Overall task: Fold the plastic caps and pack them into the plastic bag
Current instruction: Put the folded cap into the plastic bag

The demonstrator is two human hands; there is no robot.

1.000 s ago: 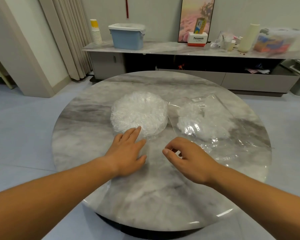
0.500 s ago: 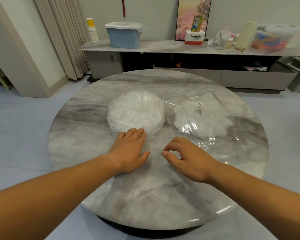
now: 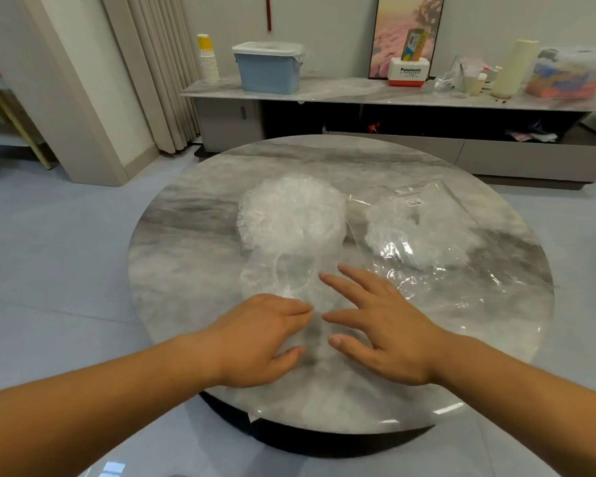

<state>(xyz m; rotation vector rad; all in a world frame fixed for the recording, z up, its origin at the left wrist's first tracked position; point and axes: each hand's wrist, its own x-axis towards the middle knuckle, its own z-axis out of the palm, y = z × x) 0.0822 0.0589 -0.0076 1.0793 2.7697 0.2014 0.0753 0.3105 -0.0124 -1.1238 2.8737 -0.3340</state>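
1. The left hand (image 3: 258, 342) reaches in from the lower left, palm down over the round marble table (image 3: 172, 270), forearm angled up toward the middle. Its fingers are drawn together and bent a little; the fingertips (image 3: 301, 309) touch the near edge of a clear plastic cap (image 3: 289, 280). Whether they pinch the film or only press on it cannot be told.
2. That cap lies pulled out flat on the table, just ahead of both hands. Its long axis runs away from the person, from the fingertips to the pile behind it.
3. The pile of plastic caps (image 3: 291, 211) is a crinkled white round heap at the table's middle, beyond the left hand and touching the far end of the drawn-out cap.
4. The right hand (image 3: 382, 328) comes in from the lower right, palm down, fingers spread and loose, grasping nothing. Its fingertips (image 3: 327, 278) rest at the cap's right edge.
5. The plastic bag (image 3: 427, 235) lies flat to the right of the pile, beyond the right hand, with white folded caps inside. A small label sits near its far end.
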